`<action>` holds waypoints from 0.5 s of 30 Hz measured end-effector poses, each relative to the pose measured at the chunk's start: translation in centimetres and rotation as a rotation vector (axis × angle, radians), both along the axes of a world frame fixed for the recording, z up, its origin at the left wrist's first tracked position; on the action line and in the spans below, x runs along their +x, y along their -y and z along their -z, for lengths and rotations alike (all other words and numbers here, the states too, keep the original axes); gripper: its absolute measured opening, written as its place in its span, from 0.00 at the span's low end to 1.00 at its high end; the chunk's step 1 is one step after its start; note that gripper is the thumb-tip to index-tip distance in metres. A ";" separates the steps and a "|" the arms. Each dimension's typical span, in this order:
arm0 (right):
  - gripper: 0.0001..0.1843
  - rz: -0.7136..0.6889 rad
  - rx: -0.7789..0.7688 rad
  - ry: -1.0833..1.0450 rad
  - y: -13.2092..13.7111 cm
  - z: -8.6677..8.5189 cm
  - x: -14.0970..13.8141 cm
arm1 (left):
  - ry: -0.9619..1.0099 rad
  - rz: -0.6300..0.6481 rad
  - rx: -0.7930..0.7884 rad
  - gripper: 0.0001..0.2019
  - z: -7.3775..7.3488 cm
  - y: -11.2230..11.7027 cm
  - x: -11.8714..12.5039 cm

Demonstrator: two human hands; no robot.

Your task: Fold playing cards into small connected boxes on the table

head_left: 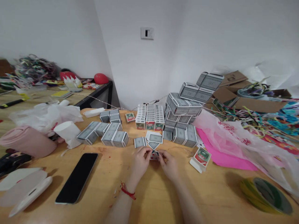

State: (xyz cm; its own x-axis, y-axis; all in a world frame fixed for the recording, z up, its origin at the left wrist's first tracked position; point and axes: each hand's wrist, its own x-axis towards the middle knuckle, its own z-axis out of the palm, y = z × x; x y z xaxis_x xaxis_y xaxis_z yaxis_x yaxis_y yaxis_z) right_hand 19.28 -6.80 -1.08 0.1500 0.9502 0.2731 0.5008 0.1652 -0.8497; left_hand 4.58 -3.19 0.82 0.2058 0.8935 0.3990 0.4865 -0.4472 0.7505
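Observation:
My left hand (139, 163) and my right hand (168, 164) meet at the middle of the wooden table (149, 193), fingers pinched together on a small deck of playing cards (154, 155) held between them. A red string circles my left wrist. Just beyond my fingers lie a few loose cards (152, 140) face down. An open card box (201, 158) with a red and green front lies to the right of my right hand. Further back stand rows of small card packs (150, 117) and a heap of grey patterned boxes (187, 109).
A black phone (78, 177) lies face down at the left, with white flat cases (25, 189) nearer the edge. More grey boxes (105, 132), a white paper cup (68, 132) and plastic bags (44, 115) sit left. Pink paper (221, 155), coloured pipe cleaners (263, 121) and tape rolls (266, 194) lie right.

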 end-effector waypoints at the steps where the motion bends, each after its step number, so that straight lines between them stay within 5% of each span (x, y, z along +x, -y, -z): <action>1: 0.14 0.015 -0.010 -0.002 -0.1 0.1 0.0 | -0.025 0.009 0.003 0.06 0.0 0.1 0.0; 15: 0.14 -0.011 -0.018 -0.094 0.3 -0.9 0.0 | 0.018 0.015 -0.120 0.05 0.0 0.1 0.5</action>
State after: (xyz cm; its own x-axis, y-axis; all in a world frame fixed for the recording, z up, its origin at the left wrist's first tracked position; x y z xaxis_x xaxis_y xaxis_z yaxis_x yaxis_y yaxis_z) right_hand 19.26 -7.10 -0.21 0.1640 0.9566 0.2410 0.4174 0.1541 -0.8956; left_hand 5.07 -3.30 0.80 0.2135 0.9319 0.2932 0.4666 -0.3609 0.8075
